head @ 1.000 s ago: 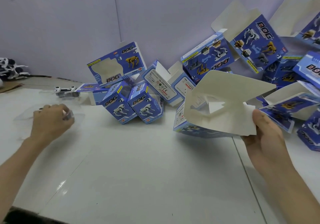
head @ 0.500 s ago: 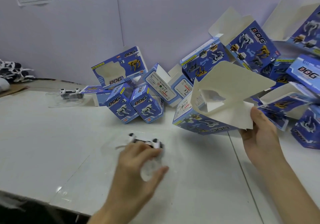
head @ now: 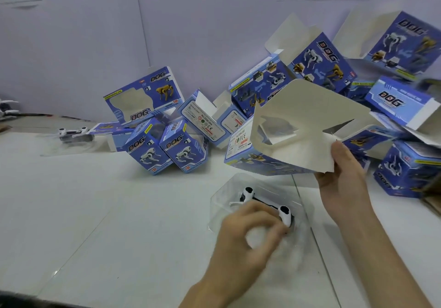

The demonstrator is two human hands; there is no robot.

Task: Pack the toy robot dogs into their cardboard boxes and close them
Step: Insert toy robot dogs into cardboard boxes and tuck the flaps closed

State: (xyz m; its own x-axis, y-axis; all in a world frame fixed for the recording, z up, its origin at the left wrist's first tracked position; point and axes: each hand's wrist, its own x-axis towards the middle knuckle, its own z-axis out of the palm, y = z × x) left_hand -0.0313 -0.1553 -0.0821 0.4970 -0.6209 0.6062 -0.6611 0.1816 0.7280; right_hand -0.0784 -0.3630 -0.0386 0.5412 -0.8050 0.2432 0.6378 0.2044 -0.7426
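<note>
In the head view, your left hand [head: 248, 233] was curled narrowly around the toy robot dog [head: 267, 204], fingers and thumb closed over its body through the clear plastic shell [head: 224, 198] that wrapped it. The dog was glossy white with black joints and lay on its side on the smooth white table [head: 119, 212], low in the view at about five o'clock from centre. Your right hand [head: 343, 183], at three o'clock from the dog, pinched the corner of a flap of the open cardboard box [head: 310, 121], thumb on top. The box was held tilted above the table at twelve o'clock from the dog, its matte cream inside and window cut-out facing you, its printed blue outside turned away. Behind it, from ten to three o'clock, a loose pile of blue boxes [head: 183, 148] leaned against the pale wall [head: 191, 33], several with flaps open. At nine o'clock a second dog [head: 71, 133] lay in its own clear shell.
</note>
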